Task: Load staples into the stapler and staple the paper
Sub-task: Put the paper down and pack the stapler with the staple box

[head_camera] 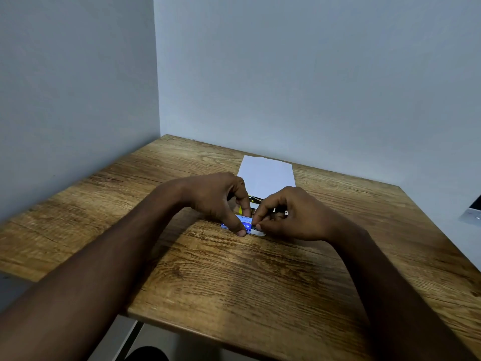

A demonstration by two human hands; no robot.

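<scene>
A small blue staple box (244,223) lies on the wooden table (234,282). My left hand (221,199) pinches the box's blue sleeve between thumb and fingers. My right hand (289,214) pinches the white inner tray (257,231) that sticks out at the box's right end. Just behind the hands lies a yellow and black stapler (256,204), mostly hidden by the fingers. A white sheet of paper (266,174) lies flat beyond the stapler, near the back wall.
The table stands in a corner, with grey walls at the left and back. A white object (472,211) juts in at the right edge. The table's front edge runs close below my forearms.
</scene>
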